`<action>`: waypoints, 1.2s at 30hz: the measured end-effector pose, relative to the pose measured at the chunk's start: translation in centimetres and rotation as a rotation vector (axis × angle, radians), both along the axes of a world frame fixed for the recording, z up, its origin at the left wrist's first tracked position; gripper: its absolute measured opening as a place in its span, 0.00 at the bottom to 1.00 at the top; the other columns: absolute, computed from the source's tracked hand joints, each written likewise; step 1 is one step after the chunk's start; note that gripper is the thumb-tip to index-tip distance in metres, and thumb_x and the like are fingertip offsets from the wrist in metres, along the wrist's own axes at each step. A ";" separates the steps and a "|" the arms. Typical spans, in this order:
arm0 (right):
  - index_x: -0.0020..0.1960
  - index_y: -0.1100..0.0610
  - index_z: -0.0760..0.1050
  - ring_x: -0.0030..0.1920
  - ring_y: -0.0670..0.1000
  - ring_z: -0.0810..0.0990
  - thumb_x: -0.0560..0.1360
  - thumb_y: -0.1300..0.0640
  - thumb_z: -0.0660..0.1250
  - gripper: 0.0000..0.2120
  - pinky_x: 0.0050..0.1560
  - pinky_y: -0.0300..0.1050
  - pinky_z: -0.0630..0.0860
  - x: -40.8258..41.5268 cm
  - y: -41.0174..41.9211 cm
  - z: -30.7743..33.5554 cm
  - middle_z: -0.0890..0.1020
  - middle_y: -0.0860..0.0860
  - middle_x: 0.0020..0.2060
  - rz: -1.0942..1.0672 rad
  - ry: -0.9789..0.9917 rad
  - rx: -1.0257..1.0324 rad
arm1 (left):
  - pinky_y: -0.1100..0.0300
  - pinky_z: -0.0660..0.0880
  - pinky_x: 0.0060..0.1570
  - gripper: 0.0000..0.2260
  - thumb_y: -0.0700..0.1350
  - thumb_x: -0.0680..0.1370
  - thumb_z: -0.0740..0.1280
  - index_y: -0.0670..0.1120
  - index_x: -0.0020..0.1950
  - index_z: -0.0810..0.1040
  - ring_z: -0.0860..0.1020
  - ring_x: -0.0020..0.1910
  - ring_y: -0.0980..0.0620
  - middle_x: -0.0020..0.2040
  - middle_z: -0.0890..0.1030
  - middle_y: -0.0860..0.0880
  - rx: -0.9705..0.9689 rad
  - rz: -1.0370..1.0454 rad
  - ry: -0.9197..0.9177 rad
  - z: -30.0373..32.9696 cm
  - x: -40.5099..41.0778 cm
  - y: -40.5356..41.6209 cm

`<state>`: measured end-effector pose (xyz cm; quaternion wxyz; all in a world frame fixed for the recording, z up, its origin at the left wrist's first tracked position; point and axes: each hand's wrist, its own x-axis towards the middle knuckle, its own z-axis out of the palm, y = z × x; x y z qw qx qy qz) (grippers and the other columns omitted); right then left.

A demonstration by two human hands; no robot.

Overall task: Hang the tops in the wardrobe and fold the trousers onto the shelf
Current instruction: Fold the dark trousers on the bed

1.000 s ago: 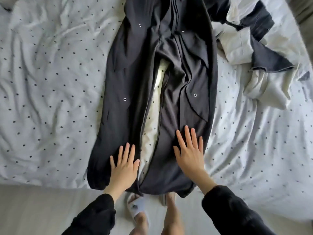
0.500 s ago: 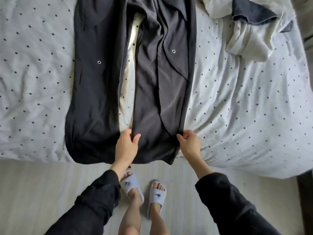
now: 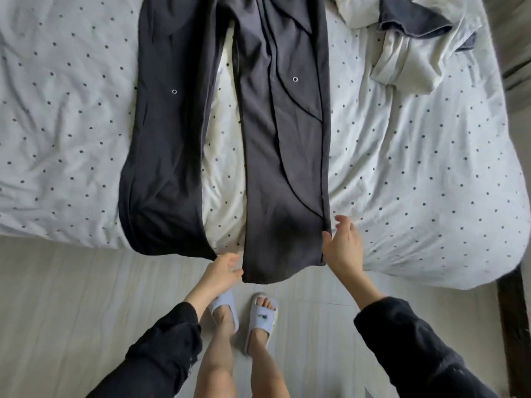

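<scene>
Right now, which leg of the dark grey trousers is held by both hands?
The right leg, with curved seams: left hand at its inner hem, right hand at its outer edge. The plainer left leg lies untouched.

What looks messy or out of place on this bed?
The crumpled grey-and-white garment lies bunched near the bed's far right corner, not laid flat. The dark trousers lie spread, their leg ends hanging over the bed's edge, where the left hand and right hand are at one hem.
</scene>
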<state>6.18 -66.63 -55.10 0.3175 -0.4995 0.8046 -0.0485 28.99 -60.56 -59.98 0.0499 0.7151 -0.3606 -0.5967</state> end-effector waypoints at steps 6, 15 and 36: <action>0.65 0.58 0.70 0.59 0.55 0.74 0.80 0.58 0.57 0.15 0.57 0.51 0.71 8.0 0.2 -0.4 0.75 0.54 0.60 0.210 -0.097 -0.098 | 0.60 0.68 0.55 0.15 0.35 0.79 0.61 0.40 0.66 0.71 0.73 0.61 0.46 0.64 0.73 0.41 -0.365 0.268 -0.291 0.9 8.1 -1.2; 0.63 0.58 0.69 0.55 0.56 0.77 0.80 0.53 0.58 0.15 0.50 0.48 0.73 22.4 -1.3 -5.6 0.79 0.54 0.54 0.260 -0.357 0.107 | 0.51 0.74 0.47 0.11 0.43 0.75 0.67 0.39 0.53 0.72 0.76 0.46 0.48 0.47 0.77 0.46 -0.496 0.318 -0.423 -3.9 20.9 -5.0; 0.68 0.58 0.66 0.62 0.57 0.74 0.80 0.53 0.59 0.18 0.54 0.45 0.70 19.7 6.7 -8.1 0.77 0.55 0.60 0.366 -0.223 0.576 | 0.54 0.74 0.45 0.07 0.41 0.78 0.64 0.38 0.52 0.76 0.77 0.47 0.46 0.47 0.80 0.45 -0.144 0.288 -0.251 -3.6 19.7 7.2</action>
